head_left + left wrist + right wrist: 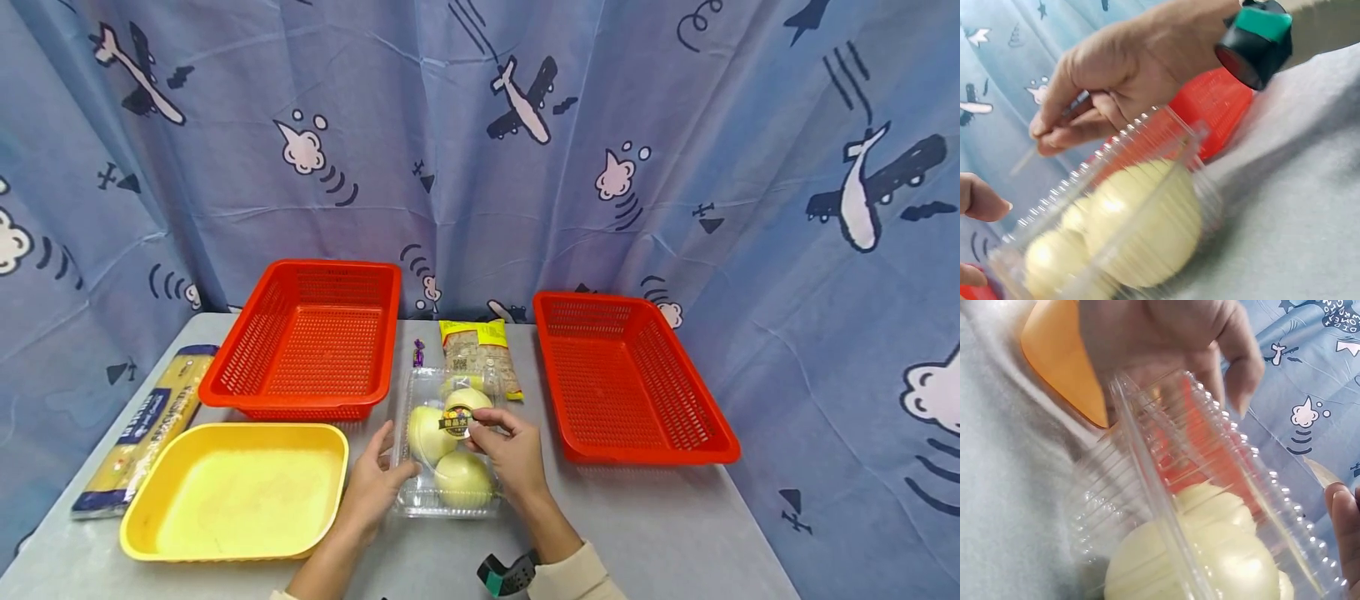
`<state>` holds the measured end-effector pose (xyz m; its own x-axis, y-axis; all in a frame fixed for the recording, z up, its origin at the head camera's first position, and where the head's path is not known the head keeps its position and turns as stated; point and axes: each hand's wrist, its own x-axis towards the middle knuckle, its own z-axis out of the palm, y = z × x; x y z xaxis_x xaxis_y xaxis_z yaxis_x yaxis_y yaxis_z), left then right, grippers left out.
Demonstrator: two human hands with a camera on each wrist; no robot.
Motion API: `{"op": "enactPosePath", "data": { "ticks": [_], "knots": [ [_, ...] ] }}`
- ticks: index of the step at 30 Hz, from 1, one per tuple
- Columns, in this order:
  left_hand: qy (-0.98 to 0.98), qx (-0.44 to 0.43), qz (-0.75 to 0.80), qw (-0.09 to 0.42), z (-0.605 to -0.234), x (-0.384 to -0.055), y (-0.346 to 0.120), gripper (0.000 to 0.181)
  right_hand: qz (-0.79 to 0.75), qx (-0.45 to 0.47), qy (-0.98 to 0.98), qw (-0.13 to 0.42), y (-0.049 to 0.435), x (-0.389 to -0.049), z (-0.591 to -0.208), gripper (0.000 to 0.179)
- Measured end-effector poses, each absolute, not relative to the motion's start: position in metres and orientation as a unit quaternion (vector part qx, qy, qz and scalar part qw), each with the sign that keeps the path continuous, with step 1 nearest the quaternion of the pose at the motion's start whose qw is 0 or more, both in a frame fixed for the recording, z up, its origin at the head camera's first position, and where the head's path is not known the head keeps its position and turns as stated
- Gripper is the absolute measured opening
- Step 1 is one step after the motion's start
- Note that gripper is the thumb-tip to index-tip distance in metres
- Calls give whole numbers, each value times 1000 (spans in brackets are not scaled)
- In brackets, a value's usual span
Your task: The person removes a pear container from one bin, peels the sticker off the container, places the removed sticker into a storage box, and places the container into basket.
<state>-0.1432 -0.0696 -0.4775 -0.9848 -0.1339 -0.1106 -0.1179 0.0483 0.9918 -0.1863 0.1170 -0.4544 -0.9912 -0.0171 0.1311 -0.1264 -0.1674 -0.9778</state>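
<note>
A clear plastic clamshell box holds three pale yellow round fruits in the middle of the table. Over its lid my right hand pinches a round sticker with a dark banner and printed characters between thumb and forefinger. In the right wrist view the sticker appears edge-on, raised above the lid. My left hand rests at the box's left side, its thumb over the edge and its fingers relaxed along the wall. That hand also shows behind the box in the right wrist view.
Red baskets stand at the back left and right. A yellow basin is left of my left hand, beside a spaghetti pack. Behind the box lie a small purple-wrapped candy and a yellow-topped bag.
</note>
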Motion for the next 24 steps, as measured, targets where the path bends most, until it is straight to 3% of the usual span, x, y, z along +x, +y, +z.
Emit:
{"op": "enactPosePath", "data": {
  "ticks": [14,24],
  "knots": [
    [-736,38,-674,50,-436,-132,-90,83,759,47,-647,52,117,-187,-459,21],
    [-736,-1,-673,66,-427,-124,-112,82,759,47,-647,53,117,-186,-459,21]
  ]
}}
